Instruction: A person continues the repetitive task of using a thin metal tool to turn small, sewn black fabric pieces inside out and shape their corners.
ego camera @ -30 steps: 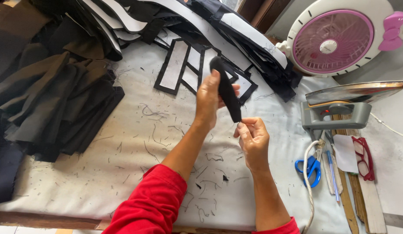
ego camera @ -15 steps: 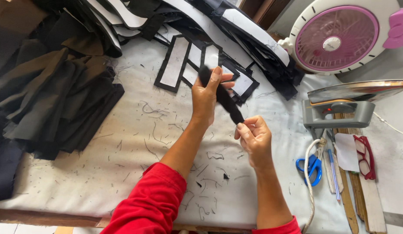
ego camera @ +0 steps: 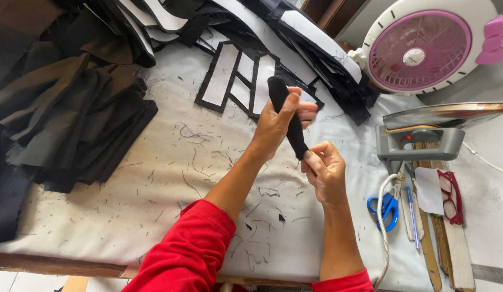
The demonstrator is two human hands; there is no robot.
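Right hand (ego camera: 326, 168) nearest, fingers pinched tight on bottom tip of black cloth strip (ego camera: 286, 116), so strip stays stretched. Left hand (ego camera: 276, 127) grips strip higher up, thumb on top, holding it up above white table cover (ego camera: 154, 200). Scissors (ego camera: 385, 208) and iron (ego camera: 424, 138) at right side, close to grab. Black cloth pile (ego camera: 68, 119) far left. Pink fan (ego camera: 424, 46) far back.

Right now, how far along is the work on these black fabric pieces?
Done, apparently: a dark folded stack lies at the left. In hand: the left hand grips a narrow black strip while the right hand pinches its lower end. Left, apparently: black pieces with white lining lie flat behind the hands.
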